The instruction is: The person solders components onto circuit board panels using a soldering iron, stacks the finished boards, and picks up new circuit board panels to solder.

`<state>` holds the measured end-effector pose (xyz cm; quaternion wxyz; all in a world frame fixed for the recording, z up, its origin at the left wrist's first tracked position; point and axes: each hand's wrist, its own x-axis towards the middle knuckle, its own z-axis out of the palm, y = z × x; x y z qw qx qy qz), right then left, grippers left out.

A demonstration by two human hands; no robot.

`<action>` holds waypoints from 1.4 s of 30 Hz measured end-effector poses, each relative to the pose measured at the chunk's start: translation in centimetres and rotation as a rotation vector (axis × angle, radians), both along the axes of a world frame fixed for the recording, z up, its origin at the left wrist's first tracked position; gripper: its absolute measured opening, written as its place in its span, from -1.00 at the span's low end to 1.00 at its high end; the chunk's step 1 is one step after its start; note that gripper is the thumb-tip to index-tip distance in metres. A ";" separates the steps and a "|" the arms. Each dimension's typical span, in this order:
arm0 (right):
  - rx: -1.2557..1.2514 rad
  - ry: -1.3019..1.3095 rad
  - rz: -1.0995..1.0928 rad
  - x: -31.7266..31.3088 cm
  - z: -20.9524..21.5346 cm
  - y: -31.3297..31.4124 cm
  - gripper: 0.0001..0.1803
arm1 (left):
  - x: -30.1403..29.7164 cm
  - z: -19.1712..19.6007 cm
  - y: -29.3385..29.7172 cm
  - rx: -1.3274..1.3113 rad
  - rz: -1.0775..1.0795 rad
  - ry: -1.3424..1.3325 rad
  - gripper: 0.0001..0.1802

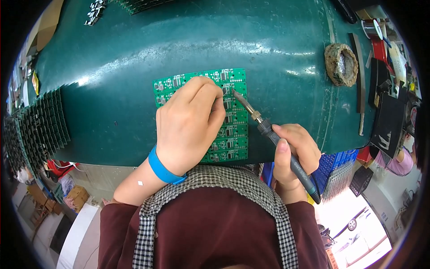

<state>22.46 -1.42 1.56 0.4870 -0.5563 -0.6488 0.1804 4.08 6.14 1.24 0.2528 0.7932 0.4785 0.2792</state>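
A green panel of circuit boards (235,130), set with rows of small components, lies on the green tabletop before me. My left hand (190,119), with a blue band at its wrist, is over the panel and covers much of its left part. Its thumb and fingers are pinched together above the boards; whatever is between them is too small to make out. In my right hand (295,154) is a soldering iron (268,128), gripped like a pen. The iron's tip reaches the upper right boards, close to the left fingertips; whether it touches is unclear.
Stacked circuit panels (40,125) stand at the table's left. Small metal parts (95,12) lie at the far left. To the right are a rough brown ring-shaped holder (341,65), a dark bar (358,71) and a wire spool (371,29). A blue crate (329,166) sits beyond the right edge.
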 end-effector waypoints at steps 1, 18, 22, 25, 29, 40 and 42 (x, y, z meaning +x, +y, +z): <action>0.000 0.000 0.000 -0.1 0.0 0.0 -0.87 | 0.0 0.0 0.0 -0.001 0.003 0.005 -0.89; 0.017 -0.024 0.058 -0.2 -0.2 -0.2 -0.84 | 0.4 0.0 -0.2 -0.107 0.026 0.021 -0.88; 0.011 -0.028 0.060 -0.4 -0.1 -0.7 -0.84 | 0.4 0.0 -0.2 -0.110 -0.013 0.013 -0.87; 0.039 -0.038 0.041 -0.1 -0.2 -1.1 -0.85 | 0.2 0.6 -0.4 -0.138 0.003 -0.004 -0.85; 0.063 -0.032 0.022 0.2 -0.2 -1.4 -0.86 | -0.5 0.4 -1.0 -0.152 -0.024 -0.042 -0.84; 0.072 -0.050 0.079 0.1 -0.4 -1.3 -0.86 | 0.0 0.2 -1.4 -0.158 -0.046 0.013 -0.83; 0.065 -0.052 0.088 0.1 -0.4 -1.4 -0.86 | 0.0 0.1 -1.5 -0.151 -0.053 0.017 -0.83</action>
